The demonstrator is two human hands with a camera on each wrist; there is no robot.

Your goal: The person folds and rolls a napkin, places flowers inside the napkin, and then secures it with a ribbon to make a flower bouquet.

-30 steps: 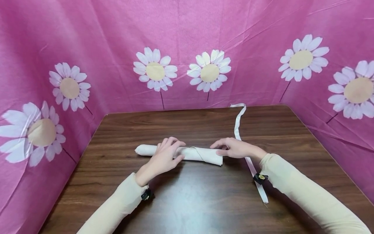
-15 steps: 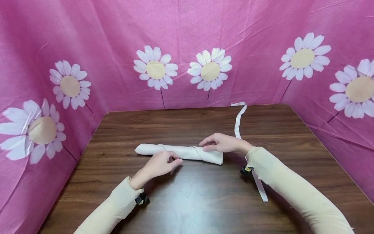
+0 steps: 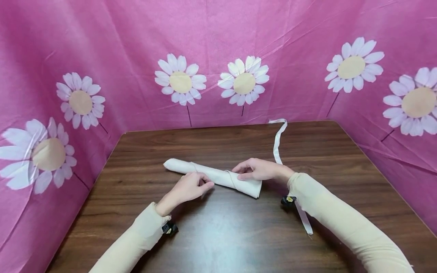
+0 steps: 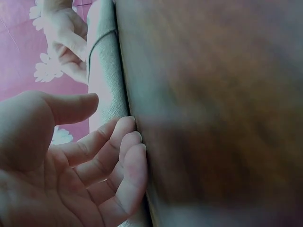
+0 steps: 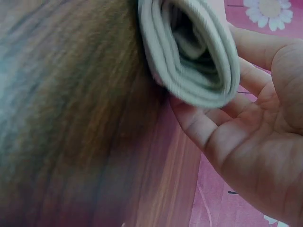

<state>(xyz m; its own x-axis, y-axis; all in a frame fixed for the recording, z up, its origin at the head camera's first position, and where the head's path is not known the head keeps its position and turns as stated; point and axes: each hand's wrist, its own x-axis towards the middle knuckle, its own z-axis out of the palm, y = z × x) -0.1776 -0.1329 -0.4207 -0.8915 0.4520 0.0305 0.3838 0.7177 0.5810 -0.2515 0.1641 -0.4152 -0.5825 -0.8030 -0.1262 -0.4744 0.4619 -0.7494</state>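
A tightly rolled white cloth (image 3: 211, 175) lies aslant across the middle of the table, its left end farther away. My left hand (image 3: 187, 188) is at its near side, and in the left wrist view the loosely bent fingers (image 4: 130, 161) touch the roll while the thumb stands apart from them. At the right end, my right hand (image 3: 261, 169) holds the roll from behind, thumb on one side and fingers on the other. The right wrist view looks into the open end of the rolled cloth (image 5: 218, 94), showing its spiral layers. Some right fingertips are hidden behind it.
A long white ribbon (image 3: 277, 144) runs from the table's back edge toward the front right, partly under my right wrist. The brown wooden table (image 3: 218, 235) is bounded by a pink curtain (image 3: 211, 30) printed with daisies.
The left hand has shifted from on top of the roll to its near side. The right hand has moved left onto the roll's end. The roll's left end has swung away.
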